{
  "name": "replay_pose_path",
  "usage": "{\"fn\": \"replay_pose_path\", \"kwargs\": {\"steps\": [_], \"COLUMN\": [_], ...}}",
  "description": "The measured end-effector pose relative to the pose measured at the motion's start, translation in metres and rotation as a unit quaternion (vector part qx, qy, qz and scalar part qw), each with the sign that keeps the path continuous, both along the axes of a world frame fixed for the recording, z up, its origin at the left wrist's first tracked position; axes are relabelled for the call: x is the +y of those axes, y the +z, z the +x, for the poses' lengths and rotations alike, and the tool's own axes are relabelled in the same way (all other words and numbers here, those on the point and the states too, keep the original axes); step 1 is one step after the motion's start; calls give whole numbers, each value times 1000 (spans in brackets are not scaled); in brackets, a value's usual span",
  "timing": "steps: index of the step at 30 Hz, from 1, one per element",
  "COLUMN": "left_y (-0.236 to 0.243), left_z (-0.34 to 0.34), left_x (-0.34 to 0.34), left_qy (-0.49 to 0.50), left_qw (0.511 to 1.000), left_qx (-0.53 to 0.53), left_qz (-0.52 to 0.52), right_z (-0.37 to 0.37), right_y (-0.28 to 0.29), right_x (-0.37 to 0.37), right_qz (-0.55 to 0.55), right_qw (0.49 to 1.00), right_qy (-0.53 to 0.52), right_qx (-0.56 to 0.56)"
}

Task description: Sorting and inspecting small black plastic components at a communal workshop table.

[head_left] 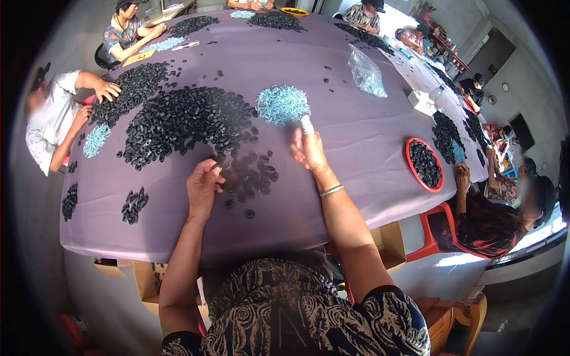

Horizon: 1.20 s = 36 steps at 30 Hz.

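Note:
My left hand (203, 188) is closed in a pinch on a small black plastic piece (216, 167), which its fingers partly cover. Just beyond it lies a big heap of similar black pieces (172, 121), with a looser scatter (249, 175) to its right. My right hand (309, 150) hovers by the near edge of a pile of small light-blue screws (282, 104). A white wrap covers its index finger, which stretches toward the screws, apart from the thumb. I see nothing held in that hand.
The purple cloth-covered table (350, 160) holds a small cluster of pieces (135, 206) at left and an orange-rimmed basket of them (425, 165) at right. A clear plastic bag (366, 71) lies farther back. Several people sit around, one close on the left (59, 118).

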<state>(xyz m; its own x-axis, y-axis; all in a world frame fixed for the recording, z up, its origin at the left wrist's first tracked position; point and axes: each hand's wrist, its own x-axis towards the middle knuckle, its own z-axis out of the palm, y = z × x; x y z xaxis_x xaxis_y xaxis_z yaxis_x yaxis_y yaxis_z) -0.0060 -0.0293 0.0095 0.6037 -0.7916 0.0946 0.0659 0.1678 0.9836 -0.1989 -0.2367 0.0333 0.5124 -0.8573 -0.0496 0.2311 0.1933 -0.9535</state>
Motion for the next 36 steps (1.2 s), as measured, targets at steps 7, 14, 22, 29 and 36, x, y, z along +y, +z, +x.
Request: {"fn": "replay_pose_path", "kwargs": {"steps": [7, 14, 22, 29, 36], "left_y": [1, -2, -6, -4, -8], "left_z": [1, 3, 5, 2, 1], "left_x": [2, -1, -2, 0, -7], "left_qy": [5, 3, 29, 45, 40], "left_qw": [1000, 999, 997, 998, 996], "left_qx": [12, 45, 62, 43, 72], "left_qz": [9, -7, -30, -24, -44], "right_z": [3, 6, 9, 16, 15], "right_y": [4, 9, 3, -6, 0], "right_x": [3, 3, -1, -6, -8], "right_qz": [-5, -20, 12, 3, 37], "right_qw": [999, 997, 999, 995, 999], "right_qy": [15, 32, 4, 1, -2], "right_qx": [44, 61, 38, 96, 34]}}
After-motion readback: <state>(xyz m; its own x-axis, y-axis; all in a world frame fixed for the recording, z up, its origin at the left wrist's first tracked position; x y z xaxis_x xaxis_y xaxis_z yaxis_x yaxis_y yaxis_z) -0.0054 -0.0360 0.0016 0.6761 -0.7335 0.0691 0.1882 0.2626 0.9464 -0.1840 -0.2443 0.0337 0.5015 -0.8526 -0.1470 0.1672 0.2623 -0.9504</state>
